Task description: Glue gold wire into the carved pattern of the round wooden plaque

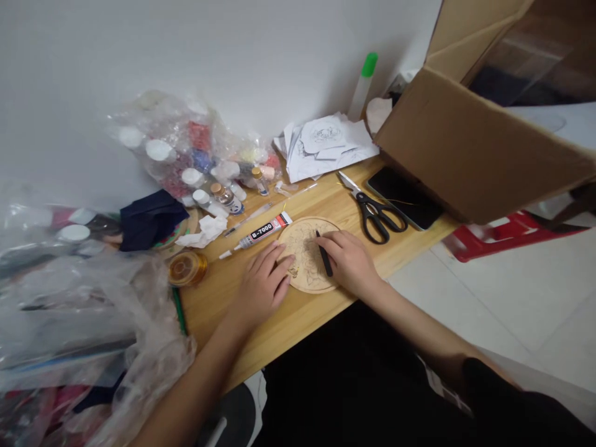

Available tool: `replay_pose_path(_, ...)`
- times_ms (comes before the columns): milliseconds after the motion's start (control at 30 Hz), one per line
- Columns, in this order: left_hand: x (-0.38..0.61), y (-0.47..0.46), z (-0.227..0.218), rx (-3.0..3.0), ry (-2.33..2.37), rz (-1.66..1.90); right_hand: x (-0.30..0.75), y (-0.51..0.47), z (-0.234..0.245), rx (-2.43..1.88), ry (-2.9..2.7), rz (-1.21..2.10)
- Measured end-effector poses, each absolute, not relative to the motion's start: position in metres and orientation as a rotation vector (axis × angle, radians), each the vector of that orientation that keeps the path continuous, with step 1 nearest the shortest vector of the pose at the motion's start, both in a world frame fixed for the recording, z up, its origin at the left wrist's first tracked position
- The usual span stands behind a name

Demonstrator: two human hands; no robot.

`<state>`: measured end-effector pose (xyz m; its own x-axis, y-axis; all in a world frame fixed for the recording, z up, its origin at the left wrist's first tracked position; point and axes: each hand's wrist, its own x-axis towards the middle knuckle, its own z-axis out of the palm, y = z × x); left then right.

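Round board [305,247], centre of frame: looks thin, light, stiff; may slide, better held by rim. Left hand [262,287] rests loosely at board's left edge. Right hand [351,262] pinches slim black tool [325,261] over right part.

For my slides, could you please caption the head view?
Right hand holds a black tool at a line-patterned round board; left hand at its edge.
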<state>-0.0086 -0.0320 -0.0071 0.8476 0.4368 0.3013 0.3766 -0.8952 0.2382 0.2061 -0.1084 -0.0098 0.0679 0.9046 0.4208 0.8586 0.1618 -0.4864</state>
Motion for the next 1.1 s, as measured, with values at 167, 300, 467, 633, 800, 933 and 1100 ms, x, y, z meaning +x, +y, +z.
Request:
replay_pose_path(167,-0.0082,-0.0342,-0.0076,2.863,0.659,0.511,0.2113,-0.0988,-0.0076,-1.665,-1.85,0.087)
replay_pose_path(300,-0.0081,-0.0359,-0.0069,2.857,0.687,0.496,0.2122,-0.1041,-0.0078,-1.626,-1.823,0.107)
replay_pose_path(467,-0.0084,-0.0363,-0.0046,2.859,0.697,0.494,0.215,-0.1047,-0.0116,-1.568,-1.876,0.126)
replay_pose_path(633,-0.0084,-0.0365,-0.0046,2.845,0.712,0.472,0.2142,-0.1018,-0.0132,-1.592,-1.926,0.12)
replay_pose_path(800,-0.0081,-0.0369,-0.0051,2.863,0.707,0.461,0.2127,-0.1026,-0.013,-1.634,-1.966,0.117)
replay_pose_path(933,-0.0078,-0.037,-0.0027,2.916,0.686,0.455,0.2095,-0.1017,-0.0133,-1.659,-1.983,0.094)
replay_pose_path(1100,-0.0083,-0.0369,-0.0024,2.935,0.687,0.443,0.2086,-0.1005,-0.0074,-1.638,-2.01,0.077)
